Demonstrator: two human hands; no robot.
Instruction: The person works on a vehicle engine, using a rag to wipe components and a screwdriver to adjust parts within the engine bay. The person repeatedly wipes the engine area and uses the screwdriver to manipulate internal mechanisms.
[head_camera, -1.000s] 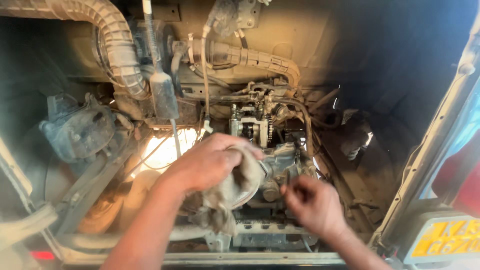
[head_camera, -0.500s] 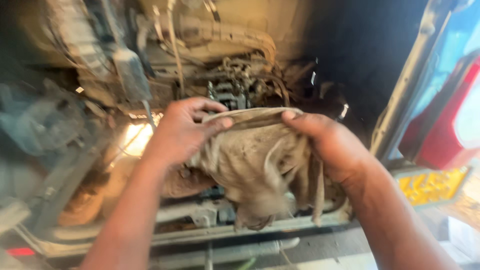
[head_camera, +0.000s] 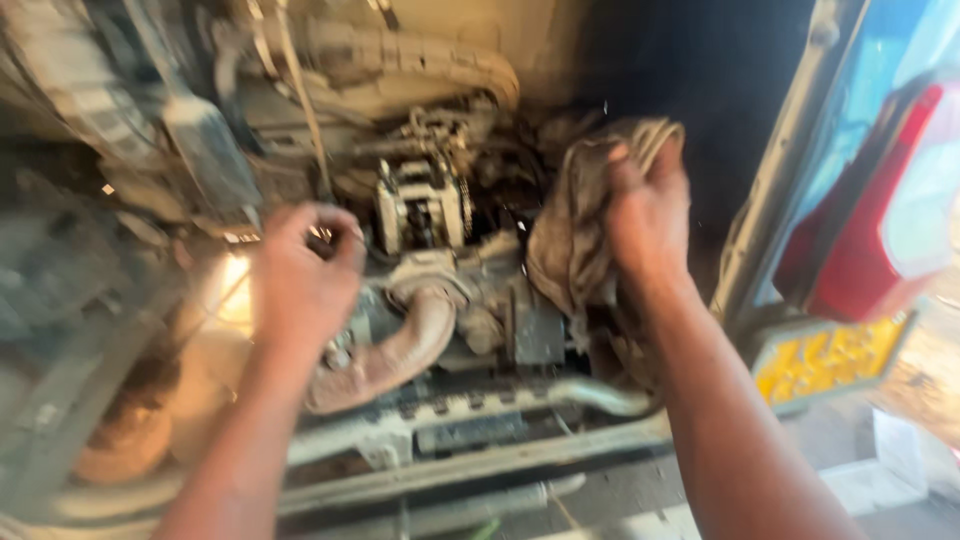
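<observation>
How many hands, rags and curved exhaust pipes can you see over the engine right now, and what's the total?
Hands: 2, the left hand with fingers curled and empty, the right hand gripping the cloth
Rags: 1, a dirty tan rag
Curved exhaust pipes: 1, a rusty pipe below the exposed engine head
Total: 4

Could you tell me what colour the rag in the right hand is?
The rag is a dirty grey-brown, seen in the head view, held by the right hand.

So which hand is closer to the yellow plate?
Right. The right hand, gripping the rag, is up-left of the yellow plate; the left hand is far across the engine.
</observation>
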